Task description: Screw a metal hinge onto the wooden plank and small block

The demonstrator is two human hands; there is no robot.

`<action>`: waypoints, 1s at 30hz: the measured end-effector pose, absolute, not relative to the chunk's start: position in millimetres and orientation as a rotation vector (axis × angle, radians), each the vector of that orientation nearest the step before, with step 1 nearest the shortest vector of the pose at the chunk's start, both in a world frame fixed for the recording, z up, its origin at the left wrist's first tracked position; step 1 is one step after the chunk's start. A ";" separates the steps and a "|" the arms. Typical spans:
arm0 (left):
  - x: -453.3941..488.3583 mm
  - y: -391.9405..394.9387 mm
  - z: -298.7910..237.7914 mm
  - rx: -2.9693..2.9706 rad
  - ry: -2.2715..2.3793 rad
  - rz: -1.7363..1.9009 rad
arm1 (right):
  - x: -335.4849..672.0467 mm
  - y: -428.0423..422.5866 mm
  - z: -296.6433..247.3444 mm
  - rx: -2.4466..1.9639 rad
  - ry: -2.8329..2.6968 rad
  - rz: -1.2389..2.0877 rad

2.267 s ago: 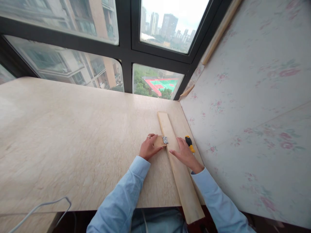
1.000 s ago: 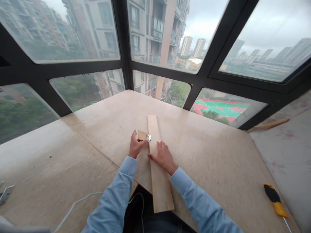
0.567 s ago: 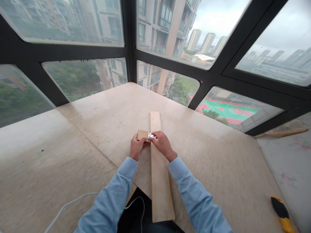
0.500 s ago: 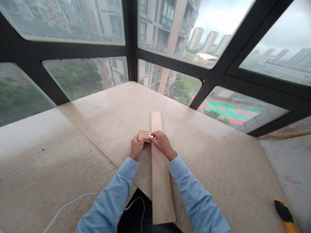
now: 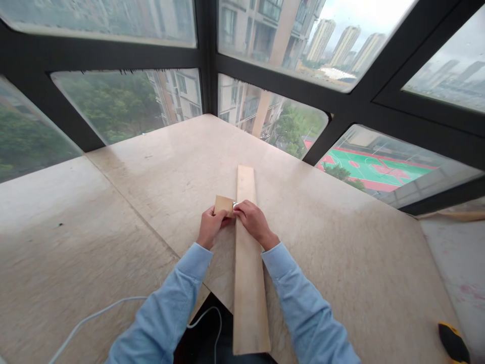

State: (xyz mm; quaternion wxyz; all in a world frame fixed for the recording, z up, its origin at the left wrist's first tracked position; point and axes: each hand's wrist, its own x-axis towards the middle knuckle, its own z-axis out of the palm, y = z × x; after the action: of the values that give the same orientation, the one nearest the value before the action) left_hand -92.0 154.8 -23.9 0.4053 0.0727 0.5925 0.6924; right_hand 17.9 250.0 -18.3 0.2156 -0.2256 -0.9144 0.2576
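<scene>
My left hand is closed on a small square tan piece, thumb across its lower corner; whether it is thin wood or cardboard I cannot tell. Fingertips of my right hand pinch a small silver metal plate at the right edge of that piece. Holes showed in the plate a moment before; now the fingers cover most of it. Beneath my right hand lies a long pale wooden plank, pointing away from me, its near end over the counter's edge.
The beige stone countertop runs back to dark-framed windows. A white cable crosses the near left and hangs over a dark gap. At the lower right edge lies a tool with a black and yellow handle.
The view has tilted slightly down. The tan piece is turned flatter toward me, and my right fingers now cover more of the metal plate.
</scene>
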 end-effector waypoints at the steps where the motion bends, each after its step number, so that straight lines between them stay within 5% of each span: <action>1: -92.0 155.1 -25.5 0.194 1.504 1.759 | 18.4 250.2 -19.1 -0.601 -2.518 0.732; 24: -89.8 157.4 -36.2 0.358 1.757 1.758 | 14.3 264.5 -15.6 -0.675 -1.929 1.142; 30: -91.3 158.9 -38.7 0.294 1.680 1.760 | -32.8 296.4 -18.5 -0.703 -2.249 0.970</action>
State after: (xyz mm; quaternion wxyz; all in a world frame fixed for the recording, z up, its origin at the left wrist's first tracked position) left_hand -91.3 158.9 -38.7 0.3387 0.1128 0.6449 0.6758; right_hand -32.8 296.4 -18.5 0.2922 -0.2639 -0.8441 0.3639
